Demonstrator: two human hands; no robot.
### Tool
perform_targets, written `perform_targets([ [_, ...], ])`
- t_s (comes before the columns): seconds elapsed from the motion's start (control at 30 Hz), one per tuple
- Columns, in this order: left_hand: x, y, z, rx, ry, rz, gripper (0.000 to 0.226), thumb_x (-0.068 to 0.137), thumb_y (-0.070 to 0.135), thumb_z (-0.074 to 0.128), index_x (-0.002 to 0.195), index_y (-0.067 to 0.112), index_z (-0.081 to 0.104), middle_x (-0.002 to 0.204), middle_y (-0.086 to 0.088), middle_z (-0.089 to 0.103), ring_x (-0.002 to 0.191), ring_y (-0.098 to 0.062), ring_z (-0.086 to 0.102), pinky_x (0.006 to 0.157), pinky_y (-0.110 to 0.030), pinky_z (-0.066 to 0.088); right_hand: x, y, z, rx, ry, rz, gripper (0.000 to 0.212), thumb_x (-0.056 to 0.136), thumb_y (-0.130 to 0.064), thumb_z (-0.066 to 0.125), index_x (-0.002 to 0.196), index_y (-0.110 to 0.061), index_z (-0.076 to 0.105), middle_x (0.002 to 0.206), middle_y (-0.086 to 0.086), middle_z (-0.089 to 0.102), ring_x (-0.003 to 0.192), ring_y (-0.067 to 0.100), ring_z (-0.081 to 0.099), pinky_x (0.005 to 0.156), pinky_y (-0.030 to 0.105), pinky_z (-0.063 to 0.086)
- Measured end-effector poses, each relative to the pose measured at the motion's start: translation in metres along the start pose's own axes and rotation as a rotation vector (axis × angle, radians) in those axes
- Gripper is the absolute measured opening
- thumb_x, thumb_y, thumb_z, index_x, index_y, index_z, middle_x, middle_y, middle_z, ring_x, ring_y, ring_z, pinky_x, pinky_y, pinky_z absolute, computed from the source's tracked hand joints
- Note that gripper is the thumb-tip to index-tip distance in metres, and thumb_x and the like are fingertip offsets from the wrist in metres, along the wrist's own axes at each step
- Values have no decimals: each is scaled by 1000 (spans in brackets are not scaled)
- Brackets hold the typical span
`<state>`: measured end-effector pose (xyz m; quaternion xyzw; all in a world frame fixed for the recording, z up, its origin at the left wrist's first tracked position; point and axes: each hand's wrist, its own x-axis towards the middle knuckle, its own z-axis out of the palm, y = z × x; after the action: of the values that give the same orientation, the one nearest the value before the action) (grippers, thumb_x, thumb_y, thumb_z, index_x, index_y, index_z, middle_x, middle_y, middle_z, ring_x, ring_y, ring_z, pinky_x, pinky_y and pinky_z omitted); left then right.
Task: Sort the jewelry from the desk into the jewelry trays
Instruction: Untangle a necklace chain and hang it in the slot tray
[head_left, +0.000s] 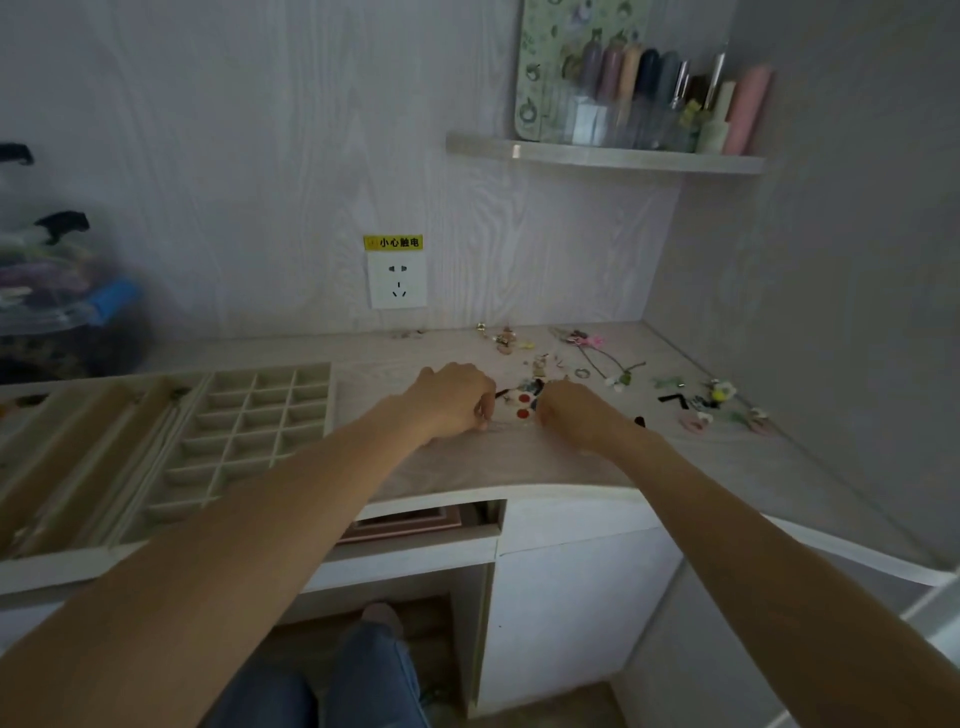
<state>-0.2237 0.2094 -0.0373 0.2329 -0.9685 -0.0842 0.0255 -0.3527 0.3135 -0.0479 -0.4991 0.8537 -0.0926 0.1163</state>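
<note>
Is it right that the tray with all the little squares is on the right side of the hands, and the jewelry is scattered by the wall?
Not quite. The head view shows the grid tray left of both hands; the scattered jewelry does lie by the wall.

Desk (597, 457): pale grey-beige, faint wood-grain pattern; wall panel (234, 156) behind has the same grain, lighter. Gridded jewelry tray (249, 431): cream-beige; long-slot tray (78, 441) beside it more tan. Card (522, 405) between the hands: white with red round spots. Scattered jewelry (722, 395): pink, green, yellow, black and white bits. Socket (397, 280): white, under yellow label (393, 242) with black characters. Shelf bottles (675, 98): lilac, mauve, peach, navy, pink. Trousers (322, 680): blue denim.
</note>
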Motion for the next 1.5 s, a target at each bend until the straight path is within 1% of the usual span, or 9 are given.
perform_targets([
  [0.13,2,-5,-2,-86,16,-22,6,86,16,62,91,20,61,99,5,49,99,-17,50,85,-33,30,-3,-1,-8,441,216,-61,16,96,-7,40,81,-10,46,81,2,60,74,13,51,62,16,39],
  [0.33,3,-9,-11,-354,43,-30,34,86,1,56,117,14,58,118,1,57,108,-15,53,89,-24,41,-2,-17,-26,881,222,-148,20,97,-8,45,77,-13,46,71,3,54,66,18,58,83,44,53],
  [0.57,5,0,-27,-813,111,-25,17,92,11,56,98,-1,65,92,-9,68,75,-9,63,65,-5,46,-1,-30,-57,927,318,-198,18,97,-3,44,79,-9,46,70,5,53,58,13,53,57,22,56],
  [0.67,3,-4,-38,-1001,177,-70,12,94,8,51,91,2,60,78,-6,67,61,-7,66,65,-14,52,0,-26,-65,919,377,-179,17,97,-5,46,80,-10,48,68,3,53,55,10,48,53,19,53],
  [0.83,0,-12,-54,-1066,292,-135,16,97,13,47,84,13,57,79,0,62,75,-10,63,81,-26,49,-1,-26,-66,896,353,-148,18,96,-8,49,79,-11,50,68,2,54,53,10,43,50,21,42],
  [0.93,-10,-18,-62,-1175,328,-158,17,96,10,46,86,9,59,71,-2,52,62,-12,55,70,-24,53,-5,-29,-66,939,301,-160,15,94,-6,52,79,-10,53,68,2,55,53,9,42,47,18,39],
  [1.1,-33,-34,-69,-1342,305,-199,16,95,14,52,89,9,65,66,2,44,51,-6,40,50,-18,41,-9,-46,-63,989,273,-181,5,91,-7,58,86,-5,59,70,3,59,55,9,46,47,14,39],
  [1.33,-72,-62,-88,-1538,293,-220,18,93,6,52,100,-2,66,77,-4,64,62,-7,57,57,-15,51,-6,-92,-56,1070,180,-240,10,90,0,55,92,-2,66,75,5,65,61,6,58,49,11,43],
  [1.5,-107,-88,-98,-1473,350,-240,26,92,-7,45,104,2,67,87,-8,69,74,-9,63,59,-13,51,-9,-134,-53,1145,63,-385,17,88,11,53,98,3,64,87,15,67,78,17,66,77,22,55],
])
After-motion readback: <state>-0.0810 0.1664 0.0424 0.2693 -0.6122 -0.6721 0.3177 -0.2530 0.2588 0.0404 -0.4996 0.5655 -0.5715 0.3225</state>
